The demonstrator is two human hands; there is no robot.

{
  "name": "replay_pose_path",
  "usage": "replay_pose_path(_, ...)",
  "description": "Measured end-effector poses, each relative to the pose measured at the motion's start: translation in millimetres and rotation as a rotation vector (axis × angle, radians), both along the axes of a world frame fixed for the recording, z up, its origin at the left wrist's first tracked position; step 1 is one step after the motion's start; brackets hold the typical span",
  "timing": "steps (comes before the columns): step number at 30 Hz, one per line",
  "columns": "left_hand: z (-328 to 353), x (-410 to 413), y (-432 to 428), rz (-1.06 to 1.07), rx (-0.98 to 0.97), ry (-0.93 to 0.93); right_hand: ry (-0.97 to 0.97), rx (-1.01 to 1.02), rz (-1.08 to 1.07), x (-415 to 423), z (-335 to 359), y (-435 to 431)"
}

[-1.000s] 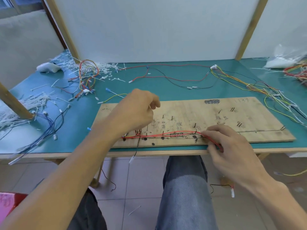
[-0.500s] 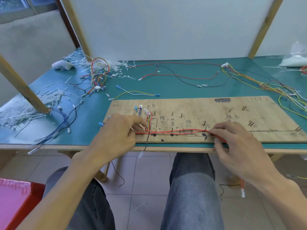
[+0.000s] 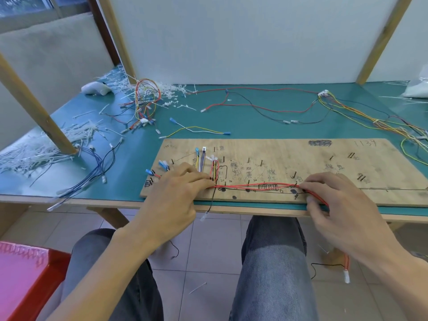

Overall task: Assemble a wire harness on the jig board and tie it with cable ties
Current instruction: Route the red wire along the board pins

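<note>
While both hands are working at the near edge of the wooden board (image 3: pixel 289 150), containers are being noted first. A clear bag (image 3: pixel 418 90) is sitting at the far right edge of the green table (image 3: pixel 254 126), holding something white that cannot be made out. A red plastic item (image 3: pixel 25 281) is standing on the floor at the near left; whether it is holding anything cannot be told.

Red wires (image 3: pixel 254 185) are lying along the near edge of the board, running left to right between the two hands. The left hand (image 3: pixel 176 198) is pinching their left end with curled fingertips, just beside a small upright loop of coloured wires (image 3: pixel 215 170). The right hand (image 3: pixel 340 205) is gripping them at the right, thumb and fingers closed on the strands. These are trailing under the palm and hanging off the table to a white connector (image 3: pixel 346 278). White cable ties (image 3: pixel 46 151) are lying heaped at the far left.
</note>
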State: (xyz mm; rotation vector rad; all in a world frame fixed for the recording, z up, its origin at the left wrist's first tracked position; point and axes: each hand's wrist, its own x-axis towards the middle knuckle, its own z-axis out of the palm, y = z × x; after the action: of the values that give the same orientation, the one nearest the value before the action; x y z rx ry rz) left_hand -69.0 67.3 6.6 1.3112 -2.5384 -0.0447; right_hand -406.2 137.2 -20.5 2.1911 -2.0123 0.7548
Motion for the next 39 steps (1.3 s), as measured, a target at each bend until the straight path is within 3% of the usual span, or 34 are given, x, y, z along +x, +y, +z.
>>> replay_pose_path(6, 0, -6, -1, -0.009, -0.044, -0.016, -0.006, -0.012, -0.033, 6, -1, -1)
replay_pose_path(10, -3, -15, -9, 0.055, -0.021, 0.117, 0.026, -0.046, -0.044, 12, -4, -2)
replay_pose_path(15, -5, -29, -15, 0.051, -0.043, 0.008, 0.034, -0.093, -0.037, 10, -9, -2)
replay_pose_path(18, -14, -24, -4, 0.071, -0.044, 0.095, -0.022, -0.096, -0.054, 5, -11, -1)
replay_pose_path(21, -25, -19, 10, 0.112, -0.039, 0.142, -0.097, -0.048, -0.082, -2, -5, -7)
replay_pose_path(31, -30, -18, 25, 0.170, -0.081, 0.027, -0.256, 0.208, -0.162, -4, 18, -27)
replay_pose_path(39, -39, -16, 27, 0.206, -0.043, -0.025, -0.301, 0.194, -0.170, -3, 21, -27)
